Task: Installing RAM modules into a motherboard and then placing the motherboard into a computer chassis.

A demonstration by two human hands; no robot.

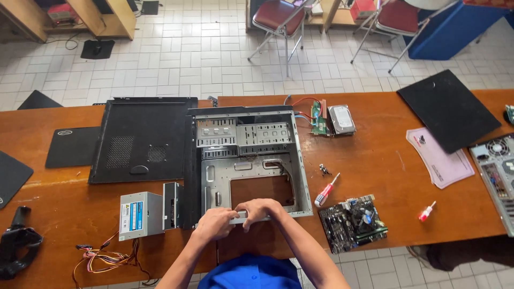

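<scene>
An open grey computer case point(251, 160) lies on its side on the brown table point(385, 166), its inside bare metal with drive bays at the far end. My left hand point(215, 222) and my right hand point(261, 208) both rest on the near rim of the case, fingers curled over the metal edge. Just left of my left hand, a grey power supply point(140, 215) with coloured wires point(104, 259) sits against the case. To the right of the case lie a red-handled screwdriver point(326, 190) and a black motherboard point(353, 222).
The black side panel point(142, 139) lies left of the case. A hard drive point(341, 119) and small green board point(319, 120) sit behind it. Black mats, a pink sheet point(440, 159), a small red screwdriver point(426, 212) and another case point(498, 171) lie at right. Chairs stand on the tiled floor beyond.
</scene>
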